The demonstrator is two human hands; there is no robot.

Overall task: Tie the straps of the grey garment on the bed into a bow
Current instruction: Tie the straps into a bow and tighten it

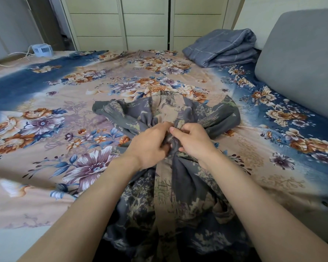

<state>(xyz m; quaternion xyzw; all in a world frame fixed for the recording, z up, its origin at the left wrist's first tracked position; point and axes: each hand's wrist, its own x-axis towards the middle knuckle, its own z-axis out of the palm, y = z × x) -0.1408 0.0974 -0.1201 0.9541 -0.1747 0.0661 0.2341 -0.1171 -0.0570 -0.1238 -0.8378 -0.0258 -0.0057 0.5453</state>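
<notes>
The grey printed garment (180, 203) lies on the flowered bed sheet (51, 133), running from the near edge toward the middle. Its two wide straps fan out as loops, one to the left (119, 114) and one to the right (220, 116), and meet at a knot (173, 143) between my hands. My left hand (150, 144) grips the fabric on the knot's left side. My right hand (193, 140) pinches the fabric on its right side, thumb and fingers closed on it. Most of the knot is hidden by my fingers.
A folded blue-grey blanket (223, 48) lies at the far right of the bed. A grey padded headboard (299, 61) rises on the right. A small white fan (42, 50) with a cable stands at the far left edge. Pale cabinet doors (144, 23) stand behind the bed.
</notes>
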